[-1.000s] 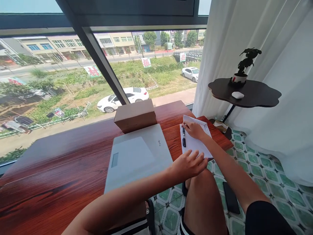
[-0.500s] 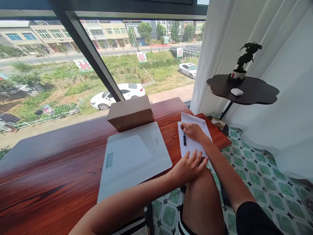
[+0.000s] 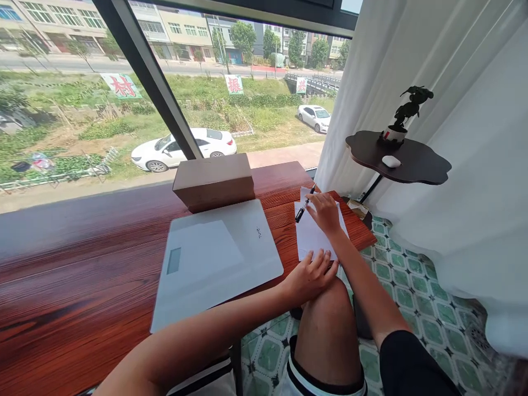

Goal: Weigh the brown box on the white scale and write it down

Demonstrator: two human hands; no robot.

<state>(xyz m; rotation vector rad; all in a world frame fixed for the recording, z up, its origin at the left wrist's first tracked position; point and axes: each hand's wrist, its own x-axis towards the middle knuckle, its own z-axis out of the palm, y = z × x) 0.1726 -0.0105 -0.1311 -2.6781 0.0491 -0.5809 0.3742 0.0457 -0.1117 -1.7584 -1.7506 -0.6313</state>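
A black pen [image 3: 302, 212] slants across the upper left of the white paper [image 3: 311, 236], one end beyond the sheet's far edge. My right hand [image 3: 324, 212] rests over the paper with its bent fingertips on the pen's middle. At the paper's near edge lies my left hand [image 3: 314, 272], fingers stretched and apart, its palm side down above my knee. Any writing under the right hand is hidden. Left of the paper sits a flat pale glass scale [image 3: 214, 258] with a small grey display window.
A brown cardboard box [image 3: 214, 181] stands behind the scale on the red wooden table [image 3: 103, 308]. To the right, a dark scalloped side table [image 3: 421, 165] holds a potted plant [image 3: 396, 132] and a white rounded object [image 3: 391, 161]. White curtains [image 3: 454, 220] hang beside it.
The pen has turned from nearly upright in view to a slant, its upper end now toward the window. My right hand has shifted along it. The whole view has swung slightly right.
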